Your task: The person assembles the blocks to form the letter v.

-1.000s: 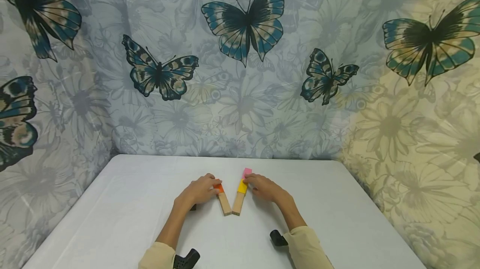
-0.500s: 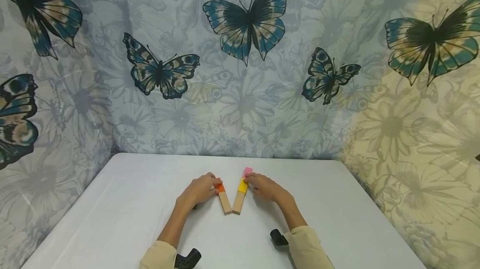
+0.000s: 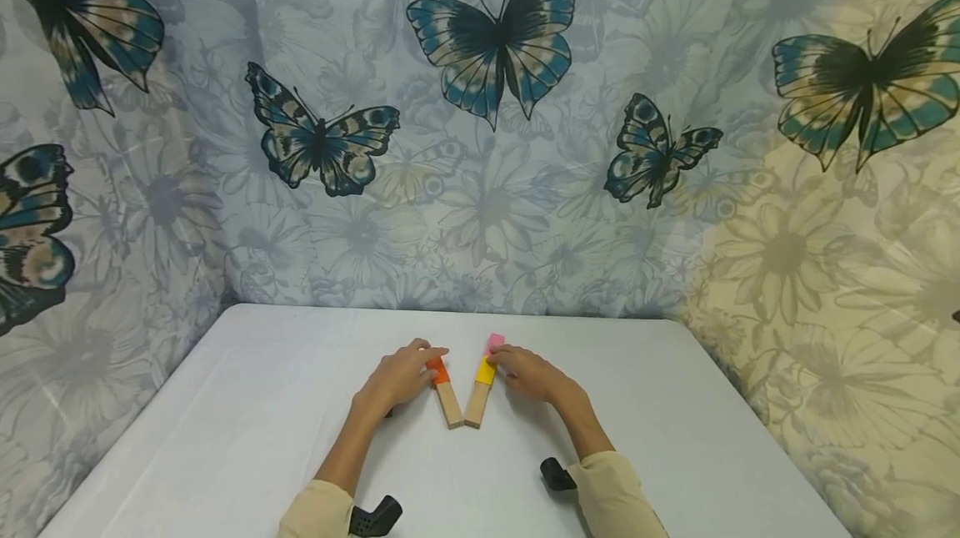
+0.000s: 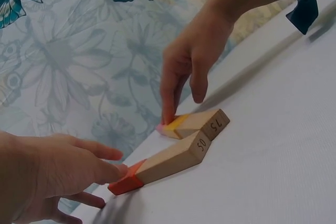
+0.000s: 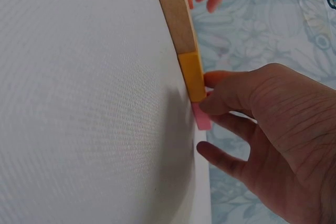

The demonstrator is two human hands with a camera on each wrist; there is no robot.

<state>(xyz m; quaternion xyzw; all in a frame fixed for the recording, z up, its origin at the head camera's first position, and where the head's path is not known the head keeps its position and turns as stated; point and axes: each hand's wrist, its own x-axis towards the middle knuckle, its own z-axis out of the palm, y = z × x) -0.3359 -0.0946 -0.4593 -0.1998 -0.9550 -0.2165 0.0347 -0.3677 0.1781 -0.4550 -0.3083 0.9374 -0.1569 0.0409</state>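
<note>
Two short rows of blocks form a V on the white table. The left row joins a plain wooden block marked 50 point(image 4: 173, 158) to an orange block point(image 4: 126, 181); the right row joins a wooden block marked 75 point(image 4: 214, 123), a yellow block point(image 5: 190, 76) and a pink block point(image 5: 201, 121). My left hand point(image 3: 399, 375) is at the orange block, thumb against it and other fingers spread. At the yellow and pink blocks is my right hand point(image 3: 531, 375); its fingertips touch near their joint, and its thumb appears apart from them in the left wrist view.
The white table point(image 3: 225, 421) ends at a wall covered in butterfly-patterned cloth point(image 3: 480, 229). Black straps point(image 3: 377, 516) are on both wrists, and one black strap end point(image 3: 557, 475) hangs near the right sleeve.
The fingers of my left hand have lifted off the top of the orange block and spread slightly. My right hand and the blocks have stayed in place.
</note>
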